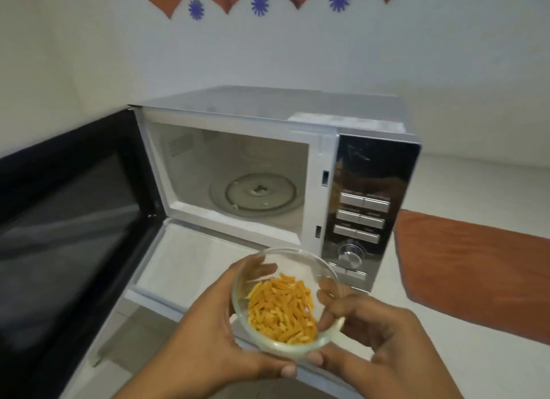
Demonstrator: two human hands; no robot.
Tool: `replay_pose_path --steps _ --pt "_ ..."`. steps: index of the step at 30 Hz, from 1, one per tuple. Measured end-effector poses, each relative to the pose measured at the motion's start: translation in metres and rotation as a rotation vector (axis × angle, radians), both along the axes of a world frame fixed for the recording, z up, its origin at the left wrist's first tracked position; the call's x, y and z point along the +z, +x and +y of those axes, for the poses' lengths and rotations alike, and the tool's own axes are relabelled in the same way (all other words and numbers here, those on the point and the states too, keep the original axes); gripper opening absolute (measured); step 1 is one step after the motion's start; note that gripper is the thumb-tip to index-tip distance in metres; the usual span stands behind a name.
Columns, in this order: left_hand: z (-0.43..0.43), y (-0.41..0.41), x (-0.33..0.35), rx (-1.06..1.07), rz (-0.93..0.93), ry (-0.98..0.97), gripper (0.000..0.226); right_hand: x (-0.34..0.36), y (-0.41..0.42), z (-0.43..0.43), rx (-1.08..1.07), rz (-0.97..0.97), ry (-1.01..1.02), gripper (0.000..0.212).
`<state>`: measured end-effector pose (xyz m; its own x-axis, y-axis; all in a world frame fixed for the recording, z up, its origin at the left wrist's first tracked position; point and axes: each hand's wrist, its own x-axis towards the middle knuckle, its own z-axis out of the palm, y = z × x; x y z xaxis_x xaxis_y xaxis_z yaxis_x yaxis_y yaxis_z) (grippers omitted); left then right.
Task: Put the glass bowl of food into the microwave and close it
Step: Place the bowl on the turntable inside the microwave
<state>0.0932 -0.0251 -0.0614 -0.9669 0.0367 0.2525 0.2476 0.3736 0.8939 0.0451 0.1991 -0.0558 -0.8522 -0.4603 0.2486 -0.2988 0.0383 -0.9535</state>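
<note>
A glass bowl (300,260) holding orange-yellow stick-shaped food (282,309) is held in the air in front of the microwave (268,116). My left hand (205,333) cups its left side and underside. My right hand (384,333) grips its right rim. The microwave's dark door (68,220) is swung wide open to the left. Inside the white cavity the glass turntable (253,195) lies bare. The bowl is just below and in front of the cavity's opening.
The mirrored control panel (363,214) with buttons and a dial sits on the microwave's right. An orange cloth (476,267) lies on the white counter to the right. The white wall behind carries brown and purple decorations (259,3).
</note>
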Motion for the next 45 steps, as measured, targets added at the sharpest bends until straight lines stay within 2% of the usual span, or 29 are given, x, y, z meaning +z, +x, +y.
replay_pose_path --steps 4,8,10,12,13,15,17,19,20,24,28,32,38,41,45 --pt "-0.032 -0.031 0.014 0.134 0.086 0.018 0.120 0.010 -0.032 -0.047 -0.011 0.067 -0.073 0.030" --pt "-0.053 -0.063 0.022 0.272 0.129 0.019 0.116 0.017 -0.067 -0.089 -0.072 0.182 -0.077 0.023" --pt "-0.059 -0.081 0.025 0.358 0.144 -0.024 0.117 0.021 -0.081 -0.108 -0.088 0.211 -0.056 0.028" --pt "-0.064 -0.103 0.025 0.439 0.149 -0.020 0.127 0.023 -0.092 -0.121 -0.051 0.224 -0.059 0.051" --pt "-0.067 -0.113 0.024 0.463 0.153 0.001 0.128 0.023 -0.098 -0.128 -0.026 0.206 -0.090 0.062" --pt "-0.069 -0.132 0.024 0.498 0.163 0.021 0.128 0.024 -0.112 -0.140 -0.031 0.102 -0.207 0.062" --pt "-0.068 -0.151 0.024 0.523 0.147 0.026 0.127 0.026 -0.127 -0.152 -0.123 -0.020 -0.274 0.044" --pt "-0.066 -0.168 0.024 0.545 0.100 0.038 0.123 0.029 -0.140 -0.162 -0.231 -0.106 -0.236 0.021" --pt "-0.066 -0.176 0.025 0.555 0.073 0.049 0.119 0.030 -0.146 -0.166 -0.255 -0.143 -0.227 0.018" --pt "-0.071 -0.202 0.023 0.528 -0.015 0.091 0.098 0.034 -0.167 -0.181 -0.305 -0.322 -0.240 0.033" --pt "-0.079 -0.228 0.020 0.522 -0.040 0.127 0.086 0.030 -0.188 -0.191 -0.440 -0.460 -0.262 0.023" --pt "-0.085 -0.253 0.007 0.480 -0.072 0.301 0.070 0.022 -0.212 -0.204 -0.506 -0.492 -0.450 0.023" --pt "-0.090 -0.277 0.002 0.545 -0.073 0.201 0.077 0.012 -0.244 -0.219 -0.598 -0.599 -0.563 0.028" --pt "-0.091 -0.286 0.003 0.603 -0.058 0.029 0.073 0.006 -0.256 -0.222 -0.604 -0.573 -0.584 0.028" --pt "-0.090 -0.293 0.002 0.524 -0.081 0.148 0.068 -0.002 -0.264 -0.224 -0.590 -0.535 -0.591 0.027"
